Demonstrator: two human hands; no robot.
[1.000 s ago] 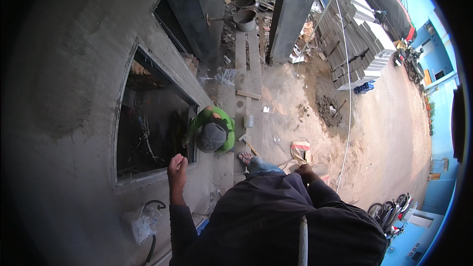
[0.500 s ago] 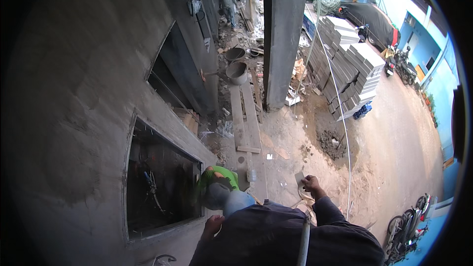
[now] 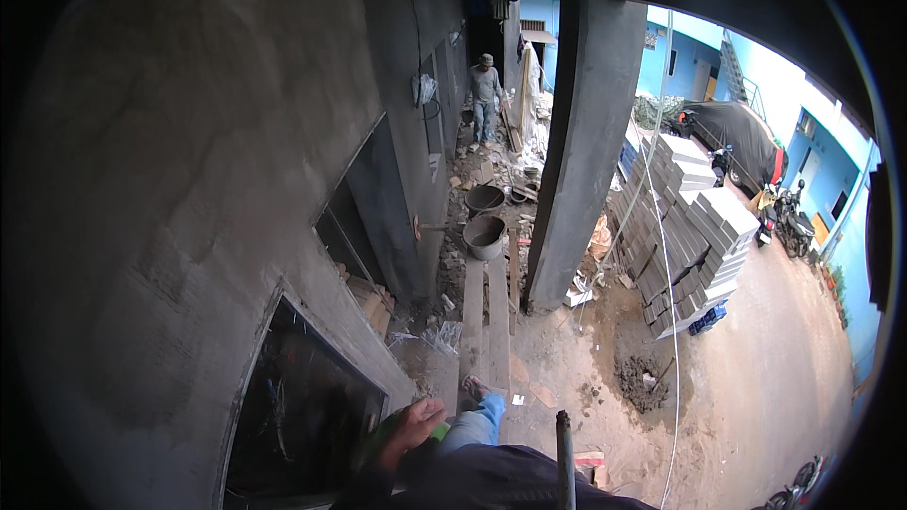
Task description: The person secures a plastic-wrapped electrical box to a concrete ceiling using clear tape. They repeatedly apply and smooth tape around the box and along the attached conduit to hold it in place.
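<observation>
My left hand point(image 3: 416, 422) is at the lower middle, beside the framed opening point(image 3: 298, 411) in the grey wall. Its fingers are stretched out close together, with nothing seen in them. A patch of green point(image 3: 440, 432) shows just past it. Beyond the hand, a leg in blue jeans point(image 3: 477, 423) ends in a foot point(image 3: 475, 385) on the wooden planks point(image 3: 487, 331). My right hand is out of view. A dark upright rod point(image 3: 565, 458) stands in front of my dark clothing point(image 3: 501, 482).
Two round buckets point(image 3: 485, 238) stand at the planks' far end, near rubble. Another person point(image 3: 485, 99) is further back. A grey pillar point(image 3: 584, 151) rises right of the planks. Stacked pale blocks point(image 3: 685, 227) and a wet mortar heap point(image 3: 644, 383) lie right; a white cord point(image 3: 669, 293) hangs across.
The view has tilted up. My right hand, with a flat plate-like tool, has left the picture. My left hand has come up and forward. The far person has turned toward me.
</observation>
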